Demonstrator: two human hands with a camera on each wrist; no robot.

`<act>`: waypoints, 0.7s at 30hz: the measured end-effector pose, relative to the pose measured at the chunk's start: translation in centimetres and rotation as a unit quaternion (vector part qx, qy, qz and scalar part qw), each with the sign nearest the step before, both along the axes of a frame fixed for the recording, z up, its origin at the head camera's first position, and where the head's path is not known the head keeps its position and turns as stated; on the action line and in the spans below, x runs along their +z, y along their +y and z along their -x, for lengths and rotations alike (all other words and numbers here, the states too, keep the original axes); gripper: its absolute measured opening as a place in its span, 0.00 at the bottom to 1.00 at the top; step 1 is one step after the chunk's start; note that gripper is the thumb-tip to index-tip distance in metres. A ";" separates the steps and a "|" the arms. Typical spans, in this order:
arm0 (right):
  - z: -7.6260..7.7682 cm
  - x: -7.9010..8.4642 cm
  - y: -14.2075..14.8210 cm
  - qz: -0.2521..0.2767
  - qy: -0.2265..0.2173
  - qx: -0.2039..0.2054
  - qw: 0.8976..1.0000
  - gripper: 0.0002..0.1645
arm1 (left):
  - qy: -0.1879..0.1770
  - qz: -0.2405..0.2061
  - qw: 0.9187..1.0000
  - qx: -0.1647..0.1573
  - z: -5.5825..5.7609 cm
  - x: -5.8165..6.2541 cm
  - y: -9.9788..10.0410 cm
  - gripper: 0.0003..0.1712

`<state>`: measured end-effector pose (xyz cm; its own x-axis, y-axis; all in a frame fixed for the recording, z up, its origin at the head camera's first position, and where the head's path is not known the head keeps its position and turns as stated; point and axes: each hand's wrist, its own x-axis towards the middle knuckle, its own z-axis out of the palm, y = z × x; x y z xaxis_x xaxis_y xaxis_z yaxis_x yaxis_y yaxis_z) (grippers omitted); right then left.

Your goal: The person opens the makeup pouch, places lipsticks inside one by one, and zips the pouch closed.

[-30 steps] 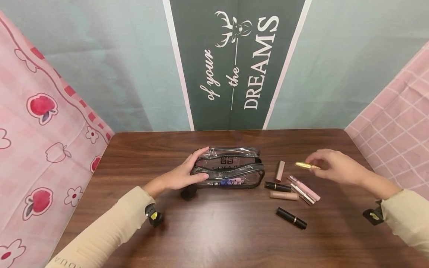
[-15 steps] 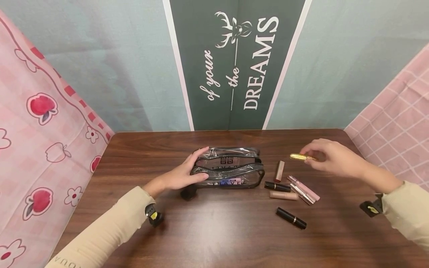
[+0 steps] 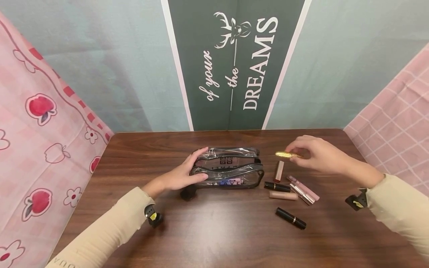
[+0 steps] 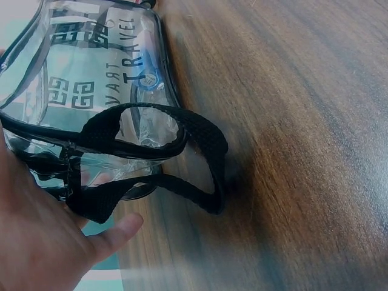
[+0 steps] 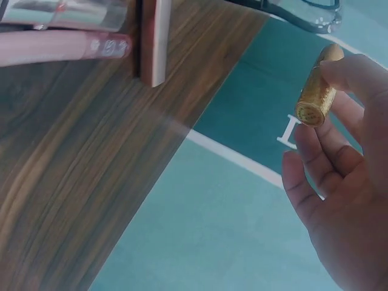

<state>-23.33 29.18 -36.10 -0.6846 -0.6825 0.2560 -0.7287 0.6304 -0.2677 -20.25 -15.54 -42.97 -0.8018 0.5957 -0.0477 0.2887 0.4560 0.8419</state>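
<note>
The right hand [image 3: 313, 154] pinches a gold lipstick tube [image 3: 283, 154] near one end between thumb and fingers; the tube looks held above the worktop [image 3: 234, 234]. Its long axis runs nearly left to right: the free end points left, while the right wrist view shows a flat, round end facing back toward the wrist. Along that line, to the left and slightly nearer the wearer, lies a clear travel pouch [image 3: 251, 180], its length roughly parallel to the tube and its top edges seemingly parted. The left hand [image 3: 182, 173] is nearer the pouch, resting with thumb and fingers spread across its left end, beside the black strap [image 4: 209, 145]. Just below the gold tube lies an upper beige tube [image 3: 279, 171], pointing away from the wearer; a black tube [image 3: 291, 218] lies farther out, aslant.
</note>
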 end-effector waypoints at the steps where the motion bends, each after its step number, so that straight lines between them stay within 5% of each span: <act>1: 0.0 0.1 -0.2 0.001 -0.001 0.002 1.000 0.19 | 0.000 0.000 1.000 0.001 0.0 0.0 0.0 0.51; 21: 0.7 0.8 -5.2 0.015 -0.039 0.056 0.998 0.17 | -0.002 -0.004 1.000 0.001 0.0 0.0 0.0 0.51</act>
<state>-24.06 23.95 -35.26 -0.6225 -0.7488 0.2275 -0.7708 0.5363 -0.3439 -20.25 -15.50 -42.94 -0.8023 0.5951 -0.0467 0.2845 0.4500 0.8465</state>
